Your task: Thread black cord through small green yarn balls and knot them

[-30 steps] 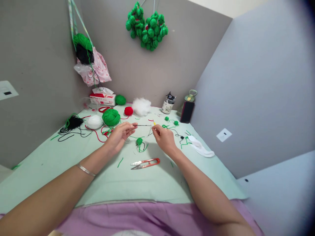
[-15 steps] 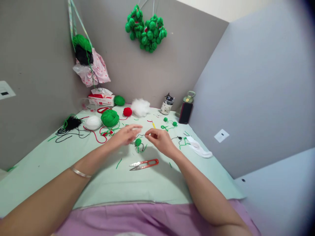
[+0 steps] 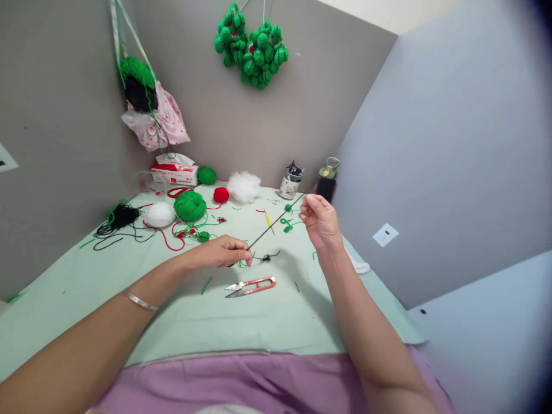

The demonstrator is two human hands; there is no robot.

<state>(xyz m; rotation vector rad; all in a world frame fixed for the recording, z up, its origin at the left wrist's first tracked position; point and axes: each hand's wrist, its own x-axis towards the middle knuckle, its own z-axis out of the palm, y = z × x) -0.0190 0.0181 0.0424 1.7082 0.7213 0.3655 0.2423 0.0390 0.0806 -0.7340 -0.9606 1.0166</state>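
A black yarn strand (image 3: 276, 222) runs taut and slanting between my two hands. My left hand (image 3: 233, 252) is closed low over the table, its fingers on the strand's lower end; whatever else lies inside is hidden. Higher and to the right, my right hand (image 3: 321, 221) pinches the upper end between thumb and forefinger. A small black yarn tangle (image 3: 266, 258) lies just right of my left hand. Below it rest thread snips (image 3: 252, 286) with orange handles. Behind the strand is a yellow-handled crochet hook (image 3: 268, 219).
Green yarn (image 3: 190, 206), white yarn (image 3: 160, 214), red yarn (image 3: 221, 195) and black yarn (image 3: 124, 216) lie at left and back, near white stuffing (image 3: 244, 187). A jar (image 3: 290, 185) and a bottle (image 3: 328, 172) stand at back right. Green crocheted pieces (image 3: 259, 54) hang above.
My right hand has moved up and right, drawing the black strand long and taut. My left hand has closed and lowered slightly. The small green ball between them no longer shows; the black tangle shifted left.
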